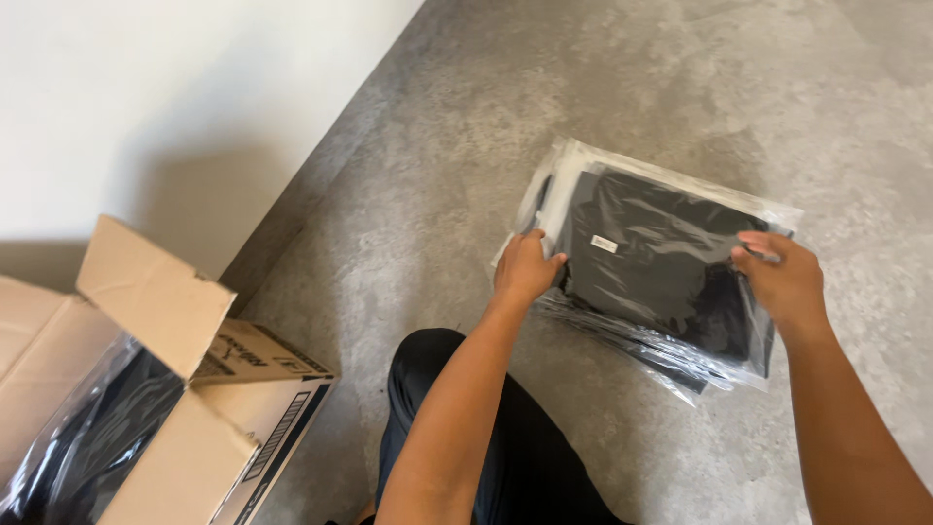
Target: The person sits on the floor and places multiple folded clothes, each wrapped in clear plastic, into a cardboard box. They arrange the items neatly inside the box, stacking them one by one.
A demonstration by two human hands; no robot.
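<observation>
A stack of clear plastic bags with folded black garments (pixel 653 262) lies on the grey concrete floor in front of me. My left hand (pixel 525 268) grips the stack's left edge. My right hand (pixel 783 279) holds the right side of the top bag, fingers pressed on the plastic. A small white label (pixel 604 244) shows on the top bag.
An open cardboard box (pixel 165 408) stands at the lower left against a white wall (pixel 155 107), with more bagged black garments (pixel 92 442) inside. My knee in black trousers (pixel 486 437) is at the bottom centre. Concrete floor (pixel 603 87) stretches beyond the stack.
</observation>
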